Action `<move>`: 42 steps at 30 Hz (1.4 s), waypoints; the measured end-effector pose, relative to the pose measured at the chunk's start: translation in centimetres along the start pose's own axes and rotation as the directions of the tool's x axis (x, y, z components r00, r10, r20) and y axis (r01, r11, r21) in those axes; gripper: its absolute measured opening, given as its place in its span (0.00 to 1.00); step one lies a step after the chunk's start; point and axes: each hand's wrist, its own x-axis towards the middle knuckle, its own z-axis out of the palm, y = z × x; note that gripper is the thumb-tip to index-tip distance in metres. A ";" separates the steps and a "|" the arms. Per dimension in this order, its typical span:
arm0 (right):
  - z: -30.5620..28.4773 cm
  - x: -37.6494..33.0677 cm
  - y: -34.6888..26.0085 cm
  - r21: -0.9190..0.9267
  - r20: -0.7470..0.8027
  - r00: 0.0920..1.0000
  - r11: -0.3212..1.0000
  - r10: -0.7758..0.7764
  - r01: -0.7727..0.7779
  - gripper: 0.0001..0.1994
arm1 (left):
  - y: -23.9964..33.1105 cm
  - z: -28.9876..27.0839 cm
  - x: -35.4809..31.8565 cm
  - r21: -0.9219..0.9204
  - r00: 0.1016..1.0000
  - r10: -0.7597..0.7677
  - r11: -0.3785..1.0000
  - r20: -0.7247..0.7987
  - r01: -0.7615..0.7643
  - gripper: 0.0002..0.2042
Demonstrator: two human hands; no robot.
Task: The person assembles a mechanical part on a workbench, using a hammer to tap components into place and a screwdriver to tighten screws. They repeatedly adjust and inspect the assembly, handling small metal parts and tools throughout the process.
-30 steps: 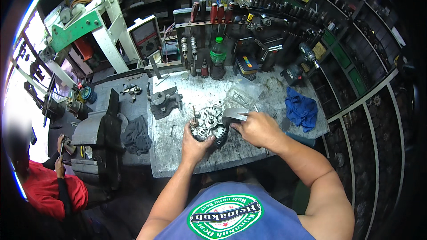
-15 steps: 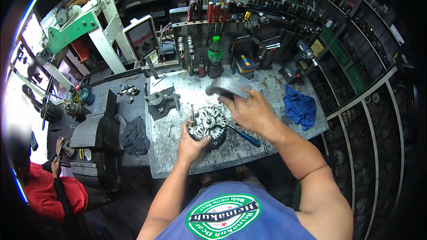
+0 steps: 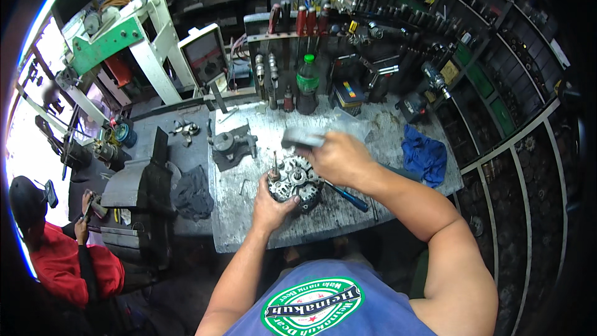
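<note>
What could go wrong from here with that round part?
The grey metal tool, blurred in the right hand, could strike the left hand gripping the alternator. The slim upright pin might be knocked askew. The nearby blue-handled screwdriver could be nudged off the workbench.

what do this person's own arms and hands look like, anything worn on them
The left hand and right hand are bare, with no gloves. No sleeve, watch or bracelet shows on either arm; rings are too small to tell. The shirt is blue, with a round green and white print.
</note>
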 end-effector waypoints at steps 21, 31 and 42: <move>1.8 -0.5 0.2 0.047 0.021 0.994 0.993 0.104 -0.105 0.18 | 0.2 -0.3 0.4 0.004 0.997 -0.060 0.998 0.038 0.060 0.51; -3.4 -6.0 0.1 0.065 -0.297 0.955 0.997 -0.008 0.029 0.14 | -0.6 0.0 0.1 0.021 1.000 -0.025 0.999 0.019 0.024 0.53; 2.8 -10.8 0.8 0.101 -0.014 0.997 0.992 0.080 -0.078 0.16 | -1.4 0.3 0.2 -0.008 0.998 0.055 0.998 0.000 -0.055 0.47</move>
